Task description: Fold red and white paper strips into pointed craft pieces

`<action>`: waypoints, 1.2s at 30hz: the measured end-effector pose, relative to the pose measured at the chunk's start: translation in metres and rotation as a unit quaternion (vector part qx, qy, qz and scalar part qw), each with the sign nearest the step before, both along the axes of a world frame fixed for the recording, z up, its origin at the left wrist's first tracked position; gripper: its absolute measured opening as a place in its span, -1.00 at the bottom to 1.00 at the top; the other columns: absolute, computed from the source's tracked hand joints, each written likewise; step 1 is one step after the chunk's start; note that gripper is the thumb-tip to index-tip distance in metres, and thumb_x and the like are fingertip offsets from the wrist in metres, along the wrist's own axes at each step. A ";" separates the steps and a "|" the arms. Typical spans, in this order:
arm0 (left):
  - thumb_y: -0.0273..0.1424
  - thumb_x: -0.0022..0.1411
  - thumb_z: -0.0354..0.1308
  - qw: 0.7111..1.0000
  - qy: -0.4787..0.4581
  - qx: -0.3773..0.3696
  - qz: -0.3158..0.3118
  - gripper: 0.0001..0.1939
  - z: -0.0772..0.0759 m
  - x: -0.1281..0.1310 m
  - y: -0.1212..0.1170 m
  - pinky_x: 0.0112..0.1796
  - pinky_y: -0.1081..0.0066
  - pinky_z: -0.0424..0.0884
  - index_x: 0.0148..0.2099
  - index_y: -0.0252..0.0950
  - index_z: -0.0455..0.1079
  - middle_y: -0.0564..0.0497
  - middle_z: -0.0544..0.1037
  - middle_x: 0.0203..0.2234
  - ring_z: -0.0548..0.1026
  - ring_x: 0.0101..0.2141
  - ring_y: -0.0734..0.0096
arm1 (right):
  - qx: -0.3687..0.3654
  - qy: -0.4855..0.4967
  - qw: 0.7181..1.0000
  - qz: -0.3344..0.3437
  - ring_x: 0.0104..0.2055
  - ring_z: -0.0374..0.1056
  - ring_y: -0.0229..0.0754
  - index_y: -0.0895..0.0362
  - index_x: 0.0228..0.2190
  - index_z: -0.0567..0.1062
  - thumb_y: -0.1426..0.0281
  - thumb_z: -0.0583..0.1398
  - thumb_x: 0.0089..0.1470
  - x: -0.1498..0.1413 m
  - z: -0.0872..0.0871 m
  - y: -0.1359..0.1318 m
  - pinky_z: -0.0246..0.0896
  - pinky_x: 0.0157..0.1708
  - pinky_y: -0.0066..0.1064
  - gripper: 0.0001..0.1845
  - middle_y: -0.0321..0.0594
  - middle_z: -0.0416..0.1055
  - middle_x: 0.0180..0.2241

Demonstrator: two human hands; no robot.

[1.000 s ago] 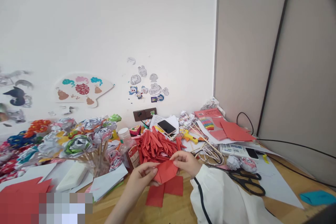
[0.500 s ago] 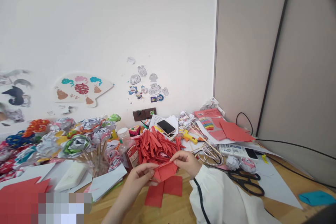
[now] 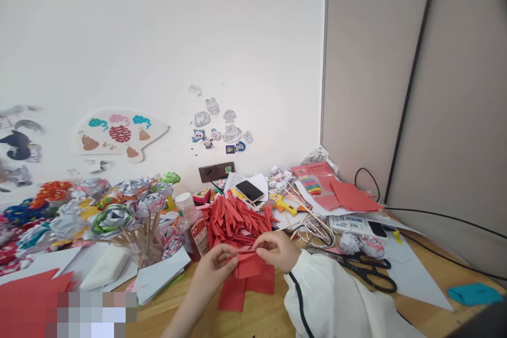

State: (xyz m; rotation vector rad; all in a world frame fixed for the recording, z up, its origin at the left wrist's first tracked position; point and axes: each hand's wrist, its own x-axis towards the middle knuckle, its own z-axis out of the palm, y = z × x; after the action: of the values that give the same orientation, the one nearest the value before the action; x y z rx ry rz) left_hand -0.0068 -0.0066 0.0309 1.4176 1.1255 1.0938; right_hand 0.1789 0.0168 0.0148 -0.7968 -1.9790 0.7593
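While left and right fingers (image 3: 228, 260) pinch its upper edge, red paper (image 3: 249, 266) hangs (folded) between them.

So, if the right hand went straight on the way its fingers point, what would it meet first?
The right hand would probably meet the left hand first, facing it across the red paper both hold; exact depth is unclear.
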 end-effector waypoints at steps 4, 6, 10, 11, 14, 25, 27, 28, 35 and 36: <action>-0.41 -0.21 0.19 0.997 0.038 0.062 0.007 -0.87 -0.003 0.005 -0.001 -0.41 0.46 0.32 -0.51 -0.33 0.33 0.04 0.44 -0.56 0.41 -0.45 0.40 | -0.039 -0.045 0.998 -0.010 -0.50 0.26 -0.31 0.18 -0.43 0.44 0.35 0.09 -0.12 -0.006 -0.014 0.006 0.10 -0.53 -0.55 -0.80 -0.25 0.39 -0.51; -0.42 -0.23 0.19 0.997 0.041 0.070 0.012 -0.87 -0.005 0.006 -0.001 -0.39 0.44 0.32 -0.51 -0.32 0.34 0.02 0.45 -0.55 0.41 -0.44 0.37 | -0.049 -0.061 0.997 -0.009 -0.53 0.24 -0.32 0.18 -0.45 0.45 0.33 0.11 -0.15 -0.008 -0.020 0.009 0.07 -0.57 -0.56 -0.80 -0.26 0.39 -0.54; -0.39 -0.24 0.19 0.998 0.039 0.046 0.021 -0.83 -0.010 0.006 0.001 -0.47 0.47 0.30 -0.49 -0.33 0.35 0.03 0.46 -0.56 0.41 -0.49 0.39 | -0.070 -0.043 0.997 0.000 -0.53 0.23 -0.33 0.19 -0.47 0.46 0.34 0.13 -0.17 -0.008 -0.023 0.012 0.06 -0.57 -0.57 -0.81 -0.26 0.38 -0.54; -0.38 -0.24 0.19 0.998 0.039 0.039 0.020 -0.82 -0.010 0.006 0.001 -0.49 0.48 0.29 -0.48 -0.33 0.35 0.03 0.46 -0.57 0.41 -0.51 0.41 | -0.076 -0.037 0.996 0.001 -0.53 0.22 -0.33 0.19 -0.47 0.45 0.35 0.14 -0.17 -0.008 -0.023 0.012 0.07 -0.57 -0.57 -0.81 -0.26 0.38 -0.54; -0.39 -0.22 0.18 0.999 0.046 0.023 0.013 -0.82 -0.010 0.006 0.001 -0.53 0.51 0.26 -0.47 -0.34 0.34 0.06 0.45 -0.61 0.40 -0.54 0.44 | -0.088 -0.031 0.996 0.000 -0.55 0.21 -0.34 0.20 -0.49 0.45 0.36 0.15 -0.20 -0.008 -0.024 0.013 0.07 -0.57 -0.57 -0.83 -0.28 0.37 -0.56; -0.40 -0.18 0.16 0.996 0.071 0.053 0.010 -0.88 -0.009 0.008 -0.003 -0.54 0.53 0.24 -0.50 -0.33 0.33 0.07 0.43 -0.65 0.38 -0.57 0.46 | -0.076 -0.041 0.996 -0.017 -0.62 0.12 -0.37 0.20 -0.56 0.46 0.27 0.18 -0.23 -0.010 -0.030 0.017 -0.02 -0.64 -0.57 -0.78 -0.33 0.29 -0.66; -0.40 -0.17 0.15 0.996 0.071 0.049 0.013 -0.89 -0.006 0.006 -0.003 -0.57 0.56 0.21 -0.51 -0.33 0.32 0.11 0.39 -0.70 0.34 -0.61 0.51 | -0.076 -0.046 0.996 -0.021 -0.63 0.11 -0.38 0.21 -0.58 0.46 0.29 0.18 -0.23 -0.004 -0.025 0.019 -0.03 -0.65 -0.58 -0.79 -0.34 0.27 -0.67; -0.40 -0.16 0.15 0.996 0.071 0.045 0.012 -0.89 -0.004 0.006 -0.003 -0.58 0.56 0.20 -0.51 -0.33 0.32 0.12 0.38 -0.70 0.33 -0.61 0.52 | -0.082 -0.048 0.995 -0.020 -0.63 0.11 -0.38 0.22 -0.58 0.46 0.29 0.18 -0.23 -0.001 -0.023 0.021 -0.03 -0.65 -0.58 -0.79 -0.34 0.27 -0.68; -0.35 -0.13 0.13 0.998 0.055 0.011 -0.015 -0.84 -0.003 0.003 -0.002 -0.58 0.57 0.18 -0.46 -0.36 0.34 0.11 0.38 -0.69 0.30 -0.61 0.53 | -0.056 -0.076 0.996 -0.011 -0.58 0.18 -0.35 0.22 -0.55 0.46 0.37 0.13 -0.16 0.009 -0.013 0.024 0.05 -0.58 -0.57 -0.83 -0.31 0.33 -0.63; -0.35 -0.13 0.13 0.998 0.057 0.011 -0.019 -0.83 -0.003 0.003 -0.002 -0.58 0.57 0.18 -0.46 -0.36 0.35 0.11 0.38 -0.70 0.30 -0.61 0.52 | -0.045 -0.082 0.996 -0.011 -0.57 0.19 -0.35 0.22 -0.54 0.46 0.39 0.12 -0.15 0.010 -0.012 0.024 0.06 -0.57 -0.57 -0.84 -0.31 0.33 -0.62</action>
State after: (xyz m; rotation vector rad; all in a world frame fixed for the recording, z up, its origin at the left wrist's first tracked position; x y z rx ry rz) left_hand -0.0037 -0.0090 0.0280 1.5300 1.1653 1.0119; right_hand 0.1886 0.0406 0.0024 -0.9598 -2.0896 0.7966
